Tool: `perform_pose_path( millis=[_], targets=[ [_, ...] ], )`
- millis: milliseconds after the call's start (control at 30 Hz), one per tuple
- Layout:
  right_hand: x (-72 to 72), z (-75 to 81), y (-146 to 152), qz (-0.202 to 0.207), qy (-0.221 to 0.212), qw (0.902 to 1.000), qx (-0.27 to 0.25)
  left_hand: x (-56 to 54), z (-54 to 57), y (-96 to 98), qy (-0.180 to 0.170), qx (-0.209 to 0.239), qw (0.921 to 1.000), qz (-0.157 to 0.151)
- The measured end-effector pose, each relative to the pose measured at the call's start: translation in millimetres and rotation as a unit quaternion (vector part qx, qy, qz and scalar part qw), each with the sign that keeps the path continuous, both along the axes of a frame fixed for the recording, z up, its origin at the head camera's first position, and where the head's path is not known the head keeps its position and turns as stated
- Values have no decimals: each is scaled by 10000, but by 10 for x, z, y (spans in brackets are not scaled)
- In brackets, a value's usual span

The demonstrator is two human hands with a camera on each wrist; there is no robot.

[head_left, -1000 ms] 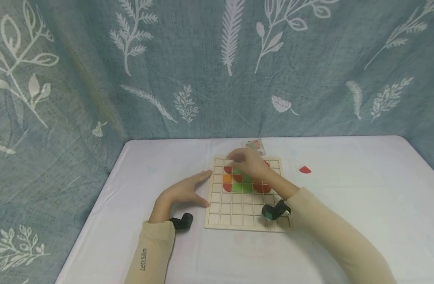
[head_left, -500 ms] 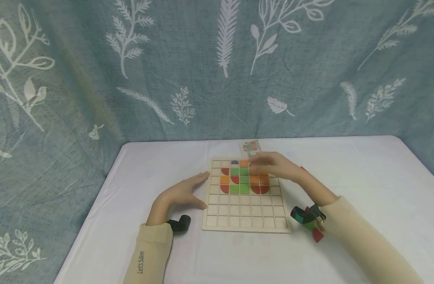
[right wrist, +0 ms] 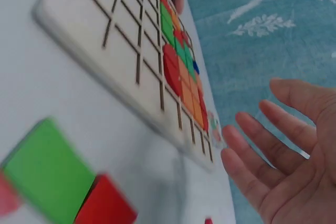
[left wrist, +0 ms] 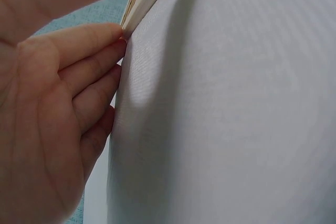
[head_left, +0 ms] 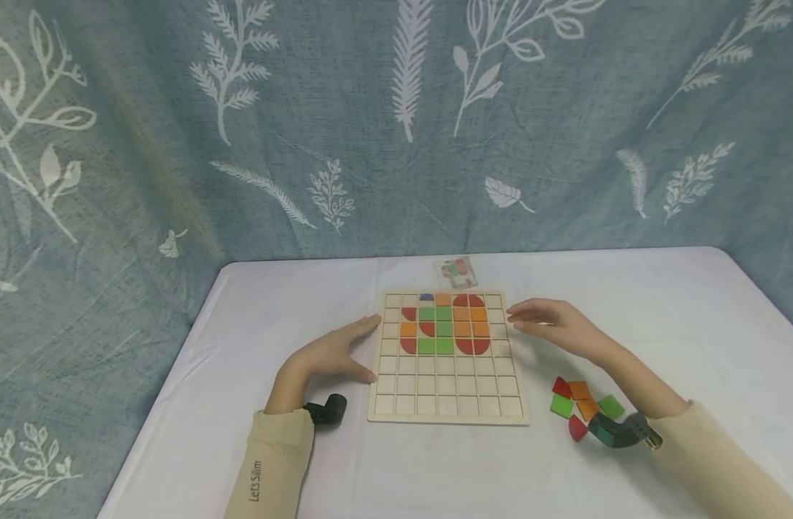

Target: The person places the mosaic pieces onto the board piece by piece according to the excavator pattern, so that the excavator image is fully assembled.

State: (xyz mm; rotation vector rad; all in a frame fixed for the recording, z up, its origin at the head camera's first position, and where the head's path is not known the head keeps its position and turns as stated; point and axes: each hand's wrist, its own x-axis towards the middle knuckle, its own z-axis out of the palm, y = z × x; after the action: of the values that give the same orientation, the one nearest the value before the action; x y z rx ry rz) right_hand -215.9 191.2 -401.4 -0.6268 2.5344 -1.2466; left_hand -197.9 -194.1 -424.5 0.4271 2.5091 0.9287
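Note:
A wooden grid board lies on the table, its upper cells filled with red, green and orange pieces and one blue piece. At the board's left edge, my left hand rests with fingers and thumb spread, fingertips touching the rim. My right hand hovers just beyond the right edge, its fingers loosely extended. The right wrist view shows that palm with nothing in it. In the left wrist view, straight fingers meet the board's edge.
Several loose pieces lie right of the board, among them a green square, an orange square and a red quarter-round. A small pattern card lies behind the board. A leaf-print curtain hangs behind the table.
My right hand has moved right, off the board's top cells, uncovering the blue piece, the top red pieces and the loose pieces. The left hand keeps its place at the edge.

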Motion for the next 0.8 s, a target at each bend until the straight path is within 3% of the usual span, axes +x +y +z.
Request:
perform_pose_path(
  millis=[467,800],
  targets=[
    [342,46,445,-597,87,9981,-118,2,-6,-5,35,22,10000,-76],
    [542,5,526,-521,-10,9986,-69,-12,-5,0,17,51,10000,-73]
  ],
)
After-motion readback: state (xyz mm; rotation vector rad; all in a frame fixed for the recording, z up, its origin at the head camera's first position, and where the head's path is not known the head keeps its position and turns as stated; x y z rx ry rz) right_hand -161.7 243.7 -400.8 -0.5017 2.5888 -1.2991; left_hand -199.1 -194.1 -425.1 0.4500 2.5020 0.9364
